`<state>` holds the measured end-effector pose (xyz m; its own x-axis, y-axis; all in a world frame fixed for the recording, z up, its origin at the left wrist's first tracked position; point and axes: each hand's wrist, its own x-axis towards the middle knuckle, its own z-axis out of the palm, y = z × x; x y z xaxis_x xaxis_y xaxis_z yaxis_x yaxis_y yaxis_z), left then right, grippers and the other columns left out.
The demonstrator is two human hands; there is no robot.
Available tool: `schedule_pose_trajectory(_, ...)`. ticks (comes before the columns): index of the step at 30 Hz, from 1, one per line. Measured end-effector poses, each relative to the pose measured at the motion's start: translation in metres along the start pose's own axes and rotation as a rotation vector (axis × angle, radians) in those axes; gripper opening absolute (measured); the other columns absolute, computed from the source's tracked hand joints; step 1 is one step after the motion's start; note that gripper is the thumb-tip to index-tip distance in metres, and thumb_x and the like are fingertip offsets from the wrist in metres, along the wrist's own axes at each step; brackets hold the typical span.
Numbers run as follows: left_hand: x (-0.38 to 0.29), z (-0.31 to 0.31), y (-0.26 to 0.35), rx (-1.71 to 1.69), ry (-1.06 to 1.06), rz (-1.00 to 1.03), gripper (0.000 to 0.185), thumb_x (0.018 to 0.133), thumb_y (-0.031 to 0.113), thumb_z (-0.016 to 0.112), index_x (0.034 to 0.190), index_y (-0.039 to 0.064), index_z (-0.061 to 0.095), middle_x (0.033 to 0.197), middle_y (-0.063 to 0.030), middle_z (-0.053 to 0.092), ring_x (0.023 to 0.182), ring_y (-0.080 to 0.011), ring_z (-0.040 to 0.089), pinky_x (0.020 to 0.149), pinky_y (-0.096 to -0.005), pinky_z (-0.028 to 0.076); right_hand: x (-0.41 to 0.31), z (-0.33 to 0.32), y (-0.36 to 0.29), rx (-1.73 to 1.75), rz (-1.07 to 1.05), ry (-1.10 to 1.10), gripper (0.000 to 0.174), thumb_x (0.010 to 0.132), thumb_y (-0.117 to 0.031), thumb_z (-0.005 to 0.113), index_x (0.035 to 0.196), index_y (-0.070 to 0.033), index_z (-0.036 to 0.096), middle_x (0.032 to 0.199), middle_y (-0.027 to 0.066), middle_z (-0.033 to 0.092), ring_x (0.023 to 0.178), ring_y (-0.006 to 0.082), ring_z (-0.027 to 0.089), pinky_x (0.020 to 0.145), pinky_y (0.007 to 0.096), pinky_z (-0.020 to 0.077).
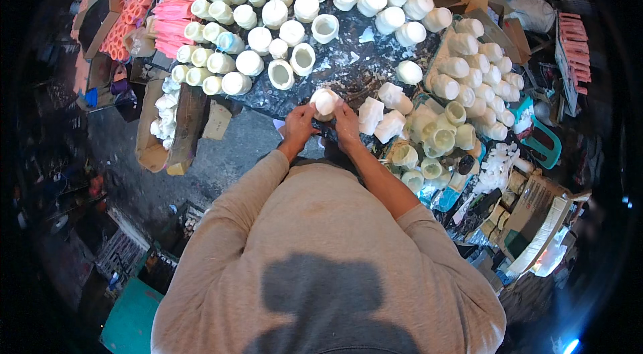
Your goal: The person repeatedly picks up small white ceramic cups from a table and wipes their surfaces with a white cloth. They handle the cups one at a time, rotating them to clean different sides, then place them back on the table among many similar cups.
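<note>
Close to the near edge of a dark, white-spattered worktable [346,60], both my hands grip one rounded white piece [325,101]. My left hand [298,128] holds its left side and my right hand [347,125] its right side; its underside is partly hidden. Just right of my right hand lie several rough white blocks [371,115]. Farther right sits a single round white piece [409,72]. Beyond my hands stand open, hollow cup-shaped moulds [281,74], with rows of white-topped moulds [306,8] behind them.
Stacked translucent cups [443,140] crowd the right near side, below a tray of whitish cylinders [454,66]. Pink pieces [173,27] lie at the far left. A cardboard box [150,155] of white pieces stands left. A green plastic stool [545,143] is at right.
</note>
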<state>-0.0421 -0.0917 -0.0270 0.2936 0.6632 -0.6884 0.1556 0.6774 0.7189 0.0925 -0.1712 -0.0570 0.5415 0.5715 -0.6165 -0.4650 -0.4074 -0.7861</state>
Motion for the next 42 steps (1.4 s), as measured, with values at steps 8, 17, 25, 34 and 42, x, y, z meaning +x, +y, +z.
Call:
schedule_pose_trajectory(8,0.019,0.008,0.011,0.670,0.206,0.399,0.036,0.097,0.030,0.065,0.088,-0.004,0.073,0.082,-0.0254,0.071,0.077,-0.0400,0.071,0.075,-0.0513,0.053,0.000,0.011,0.002,-0.676,-0.240,0.325,0.033,0.100,-0.028,0.061,0.091,0.001,0.073,0.090,0.0245,0.072,0.087,0.0399,0.069,0.078,0.0504,0.0516)
schedule_pose_trajectory(17,0.112,-0.017,-0.015,1.185,-0.033,-0.049,0.036,0.093,0.035,0.064,0.089,0.001,0.075,0.097,-0.0205,0.075,0.086,-0.0387,0.073,0.074,-0.0480,0.056,0.007,0.029,-0.016,-0.629,0.049,0.414,0.038,0.101,-0.028,0.054,0.091,0.004,0.072,0.093,0.0281,0.071,0.090,0.0464,0.068,0.081,0.0530,0.0511)
schedule_pose_trajectory(25,0.062,0.012,0.044,0.430,0.073,0.184,0.041,0.098,0.037,0.066,0.108,-0.003,0.068,0.100,-0.0138,0.075,0.084,-0.0298,0.072,0.079,-0.0391,0.056,-0.035,0.028,-0.057,-0.633,-0.263,0.218,0.034,0.106,-0.027,0.052,0.095,0.003,0.063,0.082,0.0221,0.066,0.077,0.0341,0.063,0.073,0.0454,0.0492)
schedule_pose_trajectory(34,0.009,0.043,0.129,-0.031,0.036,0.178,0.050,0.094,0.040,0.078,0.061,0.007,0.059,0.063,0.0015,0.058,0.052,-0.0084,0.048,0.048,-0.0313,0.040,-0.037,0.035,-0.107,-0.068,-0.312,0.246,0.032,0.110,-0.025,0.047,0.098,0.001,0.062,0.084,0.0091,0.066,0.077,0.0145,0.056,0.071,0.0345,0.0473)
schedule_pose_trajectory(42,-0.006,0.050,0.138,-0.392,-0.071,0.086,0.050,0.099,0.041,0.070,0.107,-0.008,0.066,0.095,-0.0127,0.073,0.078,-0.0210,0.072,0.069,-0.0378,0.060,-0.045,0.028,-0.130,0.571,-0.110,-0.108,0.041,0.109,-0.036,0.050,0.123,0.001,0.061,0.115,0.0100,0.070,0.105,0.0201,0.068,0.094,0.0372,0.0566)
